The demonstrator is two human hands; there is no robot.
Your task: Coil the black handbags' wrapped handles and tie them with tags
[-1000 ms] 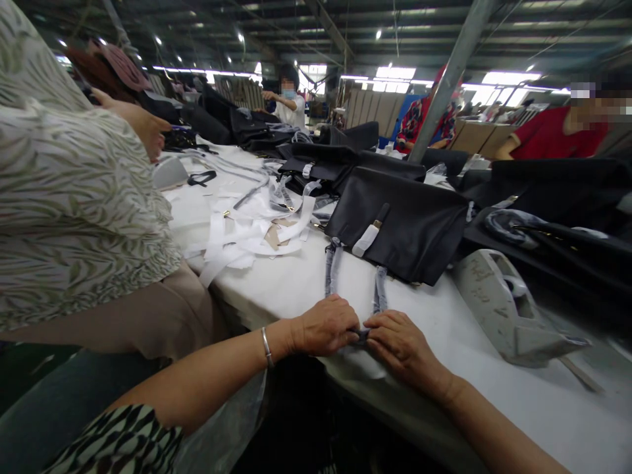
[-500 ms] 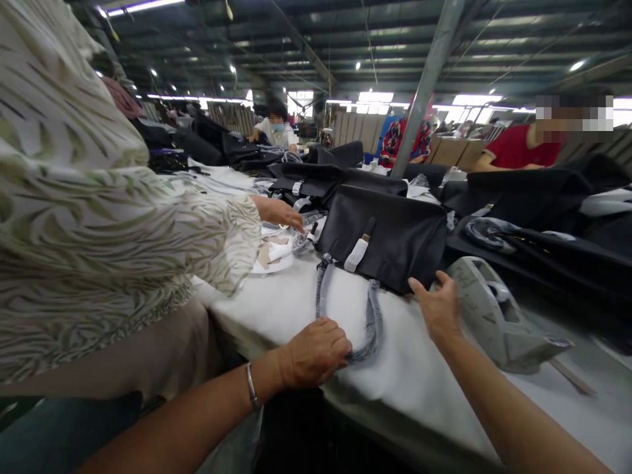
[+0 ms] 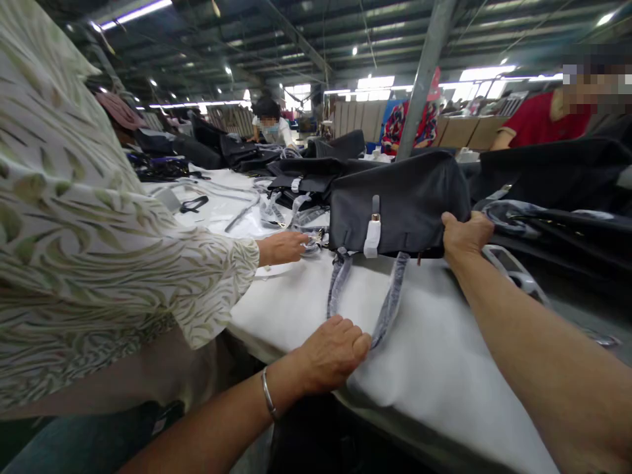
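Note:
A black handbag (image 3: pixel 415 197) lies on the white-covered table (image 3: pixel 419 329), its flap facing up and its handle toward me. Clear or grey wrapping covers the handle (image 3: pixel 392 296), and a white wrap (image 3: pixel 373 238) hangs on the clasp strap. My left hand (image 3: pixel 336 352), a silver bangle at its wrist, is closed in a fist around the near end of the handle. At the bag's right side my right hand (image 3: pixel 467 236) grips the edge, thumb in front; its other fingers are partly hidden behind.
To my left a co-worker in a leaf-patterned top reaches a hand (image 3: pixel 284 247) toward wrapped straps beside the bag. More black bags (image 3: pixel 548 171) are piled at the right and behind. A grey tape dispenser (image 3: pixel 516 273) stands partly hidden behind my right forearm. A metal post (image 3: pixel 427 79) rises beyond.
The bag has shifted right and its body is raised more toward upright. My right hand has moved from beside the lower corner onto the bag's side; my left keeps hold of the handle.

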